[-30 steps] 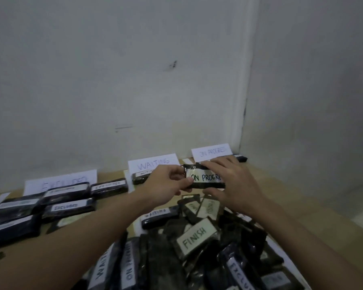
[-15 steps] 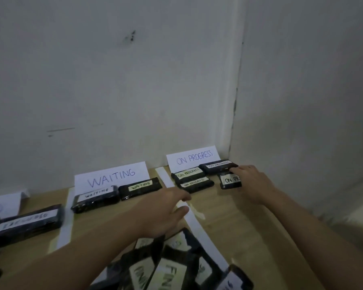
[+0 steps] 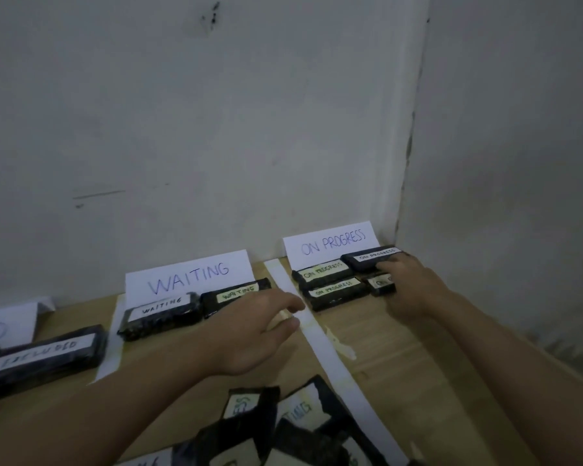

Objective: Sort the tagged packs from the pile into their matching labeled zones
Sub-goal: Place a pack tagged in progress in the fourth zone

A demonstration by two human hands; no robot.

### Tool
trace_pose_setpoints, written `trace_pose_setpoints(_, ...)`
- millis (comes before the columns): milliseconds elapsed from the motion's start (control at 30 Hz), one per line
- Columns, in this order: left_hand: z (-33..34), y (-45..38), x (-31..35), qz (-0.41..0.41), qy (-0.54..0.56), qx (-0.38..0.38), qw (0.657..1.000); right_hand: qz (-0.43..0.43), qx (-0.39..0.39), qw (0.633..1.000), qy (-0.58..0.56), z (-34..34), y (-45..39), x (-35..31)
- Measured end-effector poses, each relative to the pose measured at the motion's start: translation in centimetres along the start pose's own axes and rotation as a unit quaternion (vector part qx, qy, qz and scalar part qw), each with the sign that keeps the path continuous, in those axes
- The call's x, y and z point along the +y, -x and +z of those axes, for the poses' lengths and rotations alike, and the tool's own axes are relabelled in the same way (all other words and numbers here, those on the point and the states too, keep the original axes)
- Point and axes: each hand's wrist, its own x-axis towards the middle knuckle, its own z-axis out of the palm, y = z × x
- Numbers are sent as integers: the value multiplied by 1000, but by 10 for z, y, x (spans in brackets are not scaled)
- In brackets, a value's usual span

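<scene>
Mostly hidden: right hand (image 3: 409,287) covers the right end of the newest ON PROGRESS pack (image 3: 381,284), tag reads only "ON", fingers lying on it; whether they curl round it, can't tell. Pack sits on the table (image 3: 401,358) in the ON PROGRESS zone, just beside three other tagged packs below the ON PROGRESS sign (image 3: 330,243). Left hand (image 3: 260,331) loose, holds nothing, over the white divider strip (image 3: 334,361). Pile (image 3: 283,428) cut off at bottom edge; EXCLUDED pack (image 3: 44,358) partly out of view. Versus half a second ago: little changed, left hand reaches slightly further forward, right hand still on pack.
</scene>
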Motion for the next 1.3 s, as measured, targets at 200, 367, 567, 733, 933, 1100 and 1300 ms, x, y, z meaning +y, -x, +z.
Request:
trace_pose_setpoints(200, -19, 39, -19, -40, -15, 13, 999, -190, -19, 952, -241, -22, 53, -93)
trace_pose_setpoints(367, -28, 79, -30, -88, -26, 14, 996, -244, -197, 930, -194, -21, 81, -158)
trace_pose_setpoints(567, -28, 113, -22, -111, -6, -9, 994, -201, -243, 920, -232, -24, 90, -175)
trace_pose_setpoints(733, -23, 119, -14, -127, 55, -13, 990, -155, -165, 911, -345, -54, 94, -168)
trace_pose_setpoints(933, -25, 121, -3, -128, 173, 23, 976, -105, -49, 867, -486, -84, 108, -159)
trace_pose_setpoints(1100, -43, 114, 17, -152, 361, 189, 901, -45, 38, 805, -590, -89, 121, -161)
trace_pose_setpoints(1300, -72, 109, 35, -155, 462, 273, 829, -19, 62, 717, -694, -97, 145, -168)
